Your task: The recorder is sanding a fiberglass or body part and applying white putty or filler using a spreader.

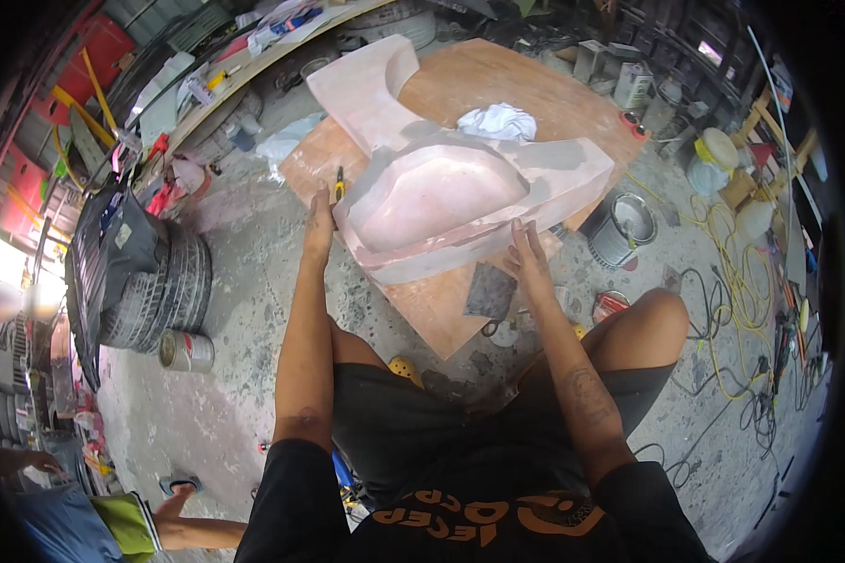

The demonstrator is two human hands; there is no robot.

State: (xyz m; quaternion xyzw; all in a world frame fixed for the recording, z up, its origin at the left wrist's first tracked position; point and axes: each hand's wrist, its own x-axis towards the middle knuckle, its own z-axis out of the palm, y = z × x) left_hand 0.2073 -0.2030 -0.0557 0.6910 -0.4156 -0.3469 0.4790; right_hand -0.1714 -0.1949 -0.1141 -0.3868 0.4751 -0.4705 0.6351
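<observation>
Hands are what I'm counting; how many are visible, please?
3: the wearer's left hand at the left edge of the pale moulded piece, the right hand at its near edge, and another person's hand at lower left; that person's other hand may be hidden.

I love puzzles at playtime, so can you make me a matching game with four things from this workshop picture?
Column A
1. Moulded piece
2. Cloth
3. Flat dark sheet
4. Small tin

Column B
a. Standing on the floor near some tyres, on the left
b. White and crumpled
c. Between the left hand and the right hand
d. Lying on the near part of the wooden board

Right pairs: 1-c, 2-b, 3-d, 4-a
</observation>
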